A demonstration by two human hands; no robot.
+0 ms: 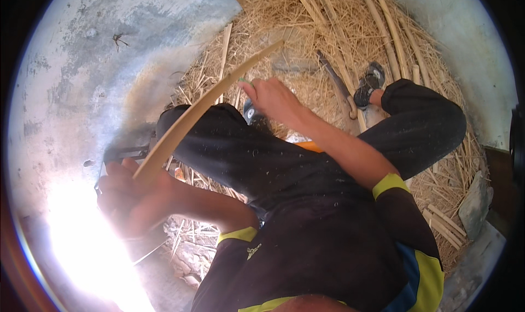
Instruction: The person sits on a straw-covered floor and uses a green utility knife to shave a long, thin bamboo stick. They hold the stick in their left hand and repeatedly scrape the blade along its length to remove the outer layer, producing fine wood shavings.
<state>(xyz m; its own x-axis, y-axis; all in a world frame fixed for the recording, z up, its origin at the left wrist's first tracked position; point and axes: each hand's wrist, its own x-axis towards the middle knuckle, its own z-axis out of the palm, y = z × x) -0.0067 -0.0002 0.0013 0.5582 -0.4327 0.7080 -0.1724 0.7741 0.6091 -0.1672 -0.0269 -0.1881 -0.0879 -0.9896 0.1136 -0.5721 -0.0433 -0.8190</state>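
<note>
A long, pale, flat strip, probably split bamboo (188, 117), arcs from the lower left up toward the top middle. Its near end is in my left hand (134, 197), whose fingers are closed around it beside bright glare. My right hand (273, 99) is beside the strip's upper half, with fingers curled and the thumb toward the strip. A small green bit shows at that thumb; I cannot make out what it is or whether the hand touches the strip. On the straw beyond, a dark-bladed tool (333, 79) with a wooden handle lies near my shoe (369, 85).
Straw and shavings (262, 16) cover the ground between two pale walls (109, 49). Long poles (391, 33) lie at the far right. Short cut sticks (444, 227) and a grey stone (474, 205) are at the right. Something orange (309, 146) shows by my bent legs (235, 142).
</note>
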